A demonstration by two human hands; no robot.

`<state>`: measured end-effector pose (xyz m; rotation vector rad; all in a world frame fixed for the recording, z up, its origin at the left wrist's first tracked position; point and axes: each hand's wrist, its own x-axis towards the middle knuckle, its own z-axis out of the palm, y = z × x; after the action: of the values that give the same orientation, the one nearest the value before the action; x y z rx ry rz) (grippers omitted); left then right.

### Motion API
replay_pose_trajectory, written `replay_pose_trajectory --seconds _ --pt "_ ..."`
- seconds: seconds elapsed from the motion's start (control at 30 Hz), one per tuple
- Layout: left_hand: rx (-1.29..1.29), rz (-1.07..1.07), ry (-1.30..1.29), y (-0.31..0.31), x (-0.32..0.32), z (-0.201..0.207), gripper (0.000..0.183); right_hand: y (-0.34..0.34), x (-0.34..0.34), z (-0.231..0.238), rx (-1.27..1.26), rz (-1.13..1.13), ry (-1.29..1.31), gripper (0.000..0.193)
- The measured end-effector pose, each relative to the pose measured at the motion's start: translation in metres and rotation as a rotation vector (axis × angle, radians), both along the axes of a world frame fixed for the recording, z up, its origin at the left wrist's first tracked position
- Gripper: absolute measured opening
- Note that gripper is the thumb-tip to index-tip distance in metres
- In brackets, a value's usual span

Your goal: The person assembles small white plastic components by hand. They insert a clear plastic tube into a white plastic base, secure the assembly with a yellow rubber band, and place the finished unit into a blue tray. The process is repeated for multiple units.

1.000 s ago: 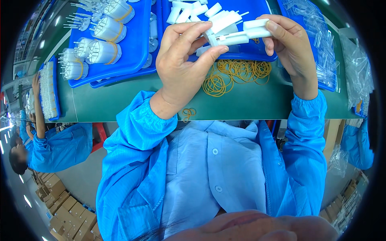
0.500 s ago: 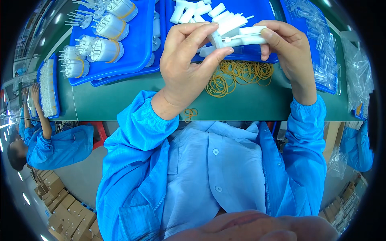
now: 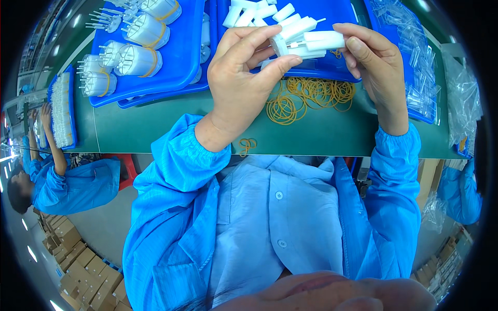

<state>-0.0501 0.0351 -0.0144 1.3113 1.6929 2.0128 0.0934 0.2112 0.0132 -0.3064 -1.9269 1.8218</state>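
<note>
My left hand (image 3: 236, 85) is closed on a white pronged disc (image 3: 279, 45), held on edge between thumb and fingers, its thin prongs pointing right. White cylinders sit along some of the prongs. In the pinch of my right hand (image 3: 381, 70) is one white cylinder (image 3: 320, 40), gripped at its right end and lined up with a prong. Whether that prong has entered it I cannot tell. Both hands are above the front of a blue tray (image 3: 332, 70) with loose white cylinders (image 3: 248, 15).
Yellow rubber bands (image 3: 285, 106) lie in front of the tray. At left, another blue tray (image 3: 181, 72) bears banded bundles of white cylinders (image 3: 140, 61) and pronged discs (image 3: 106, 20). Clear plastic pieces (image 3: 415, 67) fill a tray at right. A co-worker (image 3: 78, 184) sits far left.
My right hand and its cylinder have shifted slightly right and the cylinder shows more of its length. My left hand still holds the disc, turned a little.
</note>
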Motion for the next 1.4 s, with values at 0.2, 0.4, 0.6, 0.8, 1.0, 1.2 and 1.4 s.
replay_pose_trajectory --seconds 0.2,0.4,0.6,0.8,1.0,1.2,1.4 --pt "0.019 -0.007 0.063 -0.001 0.000 -0.001 0.041 0.000 0.001 0.000 0.042 -0.015 -0.043 0.021" --pt "0.003 -0.008 0.116 0.001 0.003 -0.002 0.043 0.003 -0.008 -0.012 0.278 0.046 0.184 0.018" --pt "0.019 -0.037 0.106 -0.001 0.006 0.003 0.039 0.002 -0.001 -0.010 0.280 0.077 0.075 0.016" --pt "0.013 -0.050 0.050 0.000 0.006 0.001 0.031 -0.011 -0.002 -0.001 0.413 -0.015 0.087 0.017" --pt "0.046 -0.076 -0.062 -0.005 0.008 0.004 0.029 -0.016 0.002 0.020 0.705 -0.125 0.145 0.017" --pt "-0.019 -0.114 -0.406 -0.010 0.004 0.012 0.031 0.055 0.068 0.053 1.220 -0.641 -0.125 0.016" --pt "0.014 -0.233 -0.513 -0.008 0.008 0.015 0.028 0.135 0.119 -0.007 1.328 -0.794 -0.729 0.020"
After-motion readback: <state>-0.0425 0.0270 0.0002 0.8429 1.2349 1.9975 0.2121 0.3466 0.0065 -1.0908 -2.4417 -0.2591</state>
